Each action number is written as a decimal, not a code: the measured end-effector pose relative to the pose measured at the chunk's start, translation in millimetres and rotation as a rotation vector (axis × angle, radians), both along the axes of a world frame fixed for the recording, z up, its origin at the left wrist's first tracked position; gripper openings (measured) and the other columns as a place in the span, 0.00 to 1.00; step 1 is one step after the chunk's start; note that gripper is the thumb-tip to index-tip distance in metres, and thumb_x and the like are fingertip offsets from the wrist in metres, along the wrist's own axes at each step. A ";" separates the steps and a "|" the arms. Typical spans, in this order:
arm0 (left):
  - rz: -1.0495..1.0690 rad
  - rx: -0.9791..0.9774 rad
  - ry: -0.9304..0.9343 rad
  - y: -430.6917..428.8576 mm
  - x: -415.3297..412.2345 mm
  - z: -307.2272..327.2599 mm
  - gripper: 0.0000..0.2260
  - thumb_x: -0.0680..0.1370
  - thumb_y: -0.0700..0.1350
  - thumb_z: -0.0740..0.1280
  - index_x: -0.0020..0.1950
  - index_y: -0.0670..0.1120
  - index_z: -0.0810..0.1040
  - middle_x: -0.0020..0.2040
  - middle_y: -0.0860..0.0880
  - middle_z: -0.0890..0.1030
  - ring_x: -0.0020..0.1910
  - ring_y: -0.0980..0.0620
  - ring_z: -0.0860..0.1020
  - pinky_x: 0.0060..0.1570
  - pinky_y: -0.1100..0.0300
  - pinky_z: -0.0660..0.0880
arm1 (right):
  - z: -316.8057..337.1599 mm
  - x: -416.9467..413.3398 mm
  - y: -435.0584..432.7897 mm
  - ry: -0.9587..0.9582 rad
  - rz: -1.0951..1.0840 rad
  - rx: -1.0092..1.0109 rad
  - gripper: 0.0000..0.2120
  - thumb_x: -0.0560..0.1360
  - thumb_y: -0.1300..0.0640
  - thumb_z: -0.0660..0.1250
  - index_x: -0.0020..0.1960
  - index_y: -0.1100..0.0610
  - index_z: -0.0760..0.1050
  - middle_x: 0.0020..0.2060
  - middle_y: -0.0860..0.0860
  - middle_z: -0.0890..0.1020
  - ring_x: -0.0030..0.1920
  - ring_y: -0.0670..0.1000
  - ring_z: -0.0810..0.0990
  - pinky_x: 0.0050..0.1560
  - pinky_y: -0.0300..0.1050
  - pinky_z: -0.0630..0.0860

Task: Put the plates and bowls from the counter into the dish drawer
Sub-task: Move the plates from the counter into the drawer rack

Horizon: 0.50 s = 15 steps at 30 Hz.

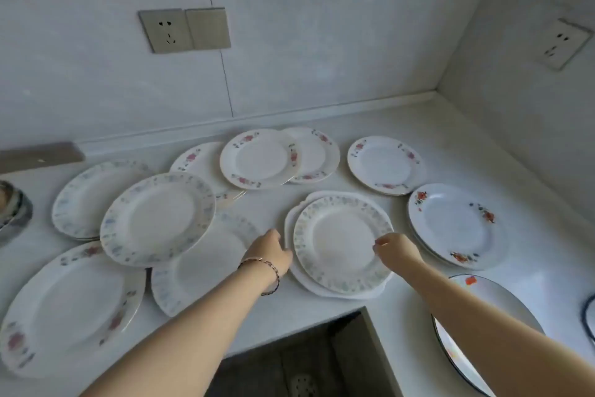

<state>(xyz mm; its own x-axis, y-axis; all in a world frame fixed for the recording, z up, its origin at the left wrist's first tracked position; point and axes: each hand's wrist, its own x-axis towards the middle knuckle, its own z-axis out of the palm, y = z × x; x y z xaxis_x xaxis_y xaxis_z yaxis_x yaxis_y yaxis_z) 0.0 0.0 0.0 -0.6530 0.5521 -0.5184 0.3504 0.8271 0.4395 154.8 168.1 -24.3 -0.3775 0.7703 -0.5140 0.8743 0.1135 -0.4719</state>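
Observation:
Several flower-rimmed plates lie spread over the white counter (428, 126). At its middle, a pastel-rimmed plate (341, 242) rests on a white scalloped plate (309, 284). My left hand (269, 251) is against the left edge of this pair, its fingertips hidden at the scalloped plate's rim. My right hand (396, 250) is at the right side, fingers curled onto the pastel-rimmed plate's rim. The pair lies flat on the counter. No drawer is in view.
Overlapping plates (157, 219) fill the left side, rose-patterned ones (260, 158) the back. Red-flowered plates (457, 226) sit right, a blue-rimmed plate (476, 296) under my right forearm. A dark sink (289, 364) opens below. A bowl (13, 210) stands far left.

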 end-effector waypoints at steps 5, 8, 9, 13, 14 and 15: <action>0.154 -0.097 -0.085 66.8 0.8 -37.7 0.27 0.76 0.47 0.63 0.72 0.39 0.58 0.70 0.39 0.66 0.68 0.40 0.69 0.64 0.52 0.68 | -42.8 -8.0 56.7 -0.074 -0.236 -0.031 0.24 0.75 0.51 0.58 0.66 0.64 0.68 0.63 0.63 0.71 0.62 0.64 0.72 0.63 0.54 0.71; 0.250 -0.106 -0.093 80.0 -1.7 -52.1 0.28 0.75 0.46 0.66 0.70 0.37 0.59 0.69 0.38 0.67 0.68 0.40 0.69 0.63 0.53 0.69 | -55.7 -11.5 64.1 -0.073 -0.251 -0.089 0.26 0.69 0.48 0.57 0.60 0.64 0.73 0.58 0.63 0.76 0.57 0.63 0.77 0.59 0.56 0.75; 0.278 -0.122 -0.094 86.5 -3.8 -60.8 0.28 0.74 0.46 0.67 0.68 0.37 0.60 0.68 0.38 0.69 0.67 0.40 0.71 0.62 0.53 0.70 | -60.6 -14.2 69.8 -0.080 -0.252 -0.078 0.26 0.69 0.48 0.58 0.59 0.64 0.74 0.59 0.62 0.75 0.57 0.63 0.76 0.59 0.56 0.75; 0.372 -0.174 -0.114 95.5 -11.0 -78.6 0.25 0.73 0.45 0.67 0.66 0.36 0.67 0.65 0.39 0.74 0.63 0.41 0.75 0.58 0.53 0.74 | -78.2 -17.3 81.2 -0.150 -0.200 -0.015 0.27 0.73 0.42 0.61 0.65 0.60 0.72 0.64 0.60 0.68 0.65 0.62 0.68 0.64 0.54 0.69; 0.390 -0.176 -0.131 95.4 -12.7 -80.4 0.23 0.73 0.44 0.67 0.65 0.36 0.69 0.63 0.40 0.76 0.62 0.41 0.76 0.56 0.54 0.75 | -80.2 -16.7 82.2 -0.152 -0.197 -0.018 0.29 0.73 0.40 0.61 0.65 0.60 0.71 0.63 0.60 0.70 0.64 0.62 0.69 0.63 0.53 0.69; 0.407 -0.165 -0.154 95.1 -14.7 -82.0 0.22 0.73 0.44 0.68 0.64 0.37 0.71 0.62 0.40 0.78 0.60 0.42 0.78 0.54 0.56 0.75 | -80.9 -16.5 82.8 -0.130 -0.204 -0.029 0.29 0.73 0.40 0.62 0.64 0.60 0.72 0.59 0.60 0.74 0.60 0.61 0.73 0.60 0.52 0.72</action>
